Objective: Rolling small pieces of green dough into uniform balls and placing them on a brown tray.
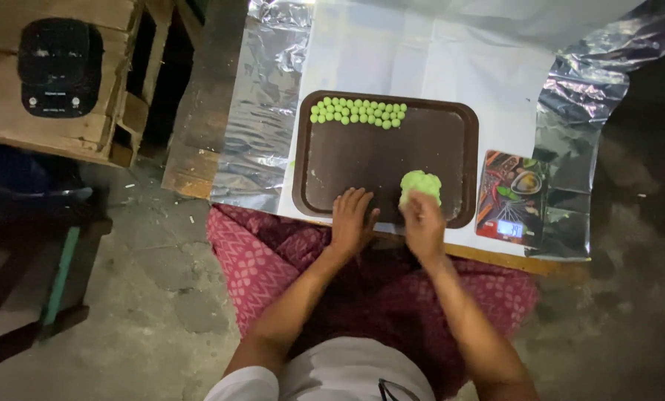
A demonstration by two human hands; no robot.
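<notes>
Right hand [424,220] covers the lower part of the green dough lump [420,183]; whether the fingers close round it or only press against it cannot be told. Palm of left hand [351,220] faces down on the near edge of the brown tray [377,160]; anything beneath it is hidden. Both hands hide a stretch of the tray's near rim. Green balls [358,111] along the tray's far edge are too small to count reliably. Scale [512,196] at the bench's right near corner: display digits too small to read. Black device [52,67] on the wooden crate, top left: kind unclear. Foil [262,104] is cut off by the top edge.
</notes>
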